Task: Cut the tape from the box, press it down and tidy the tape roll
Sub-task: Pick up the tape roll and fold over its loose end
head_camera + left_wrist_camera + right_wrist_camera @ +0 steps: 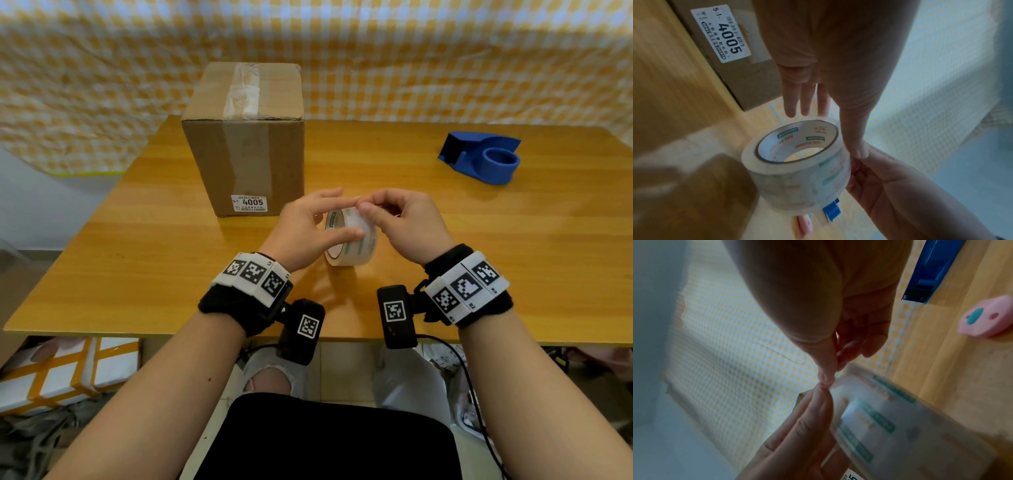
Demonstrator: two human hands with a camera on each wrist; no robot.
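A clear tape roll (pixel 356 251) stands on edge on the wooden table (pixel 496 260), in front of a cardboard box (pixel 246 154) with a strip of clear tape (pixel 244 90) over its top seam. My left hand (pixel 352 217) holds the roll, thumb across its near face and fingers over the top. My right hand (pixel 376 210) is curled on the roll's top right, thumb tip against my left index fingertip. The left wrist view shows the roll (pixel 797 170) with right-hand fingers on its outer face. In the right wrist view the roll (pixel 890 426) is blurred.
A blue tape dispenser (pixel 479 157) sits at the back right of the table. A small pink cutter (pixel 988 318) lies on the table near the dispenser, hidden behind my hands in the head view. A checked cloth hangs behind the table.
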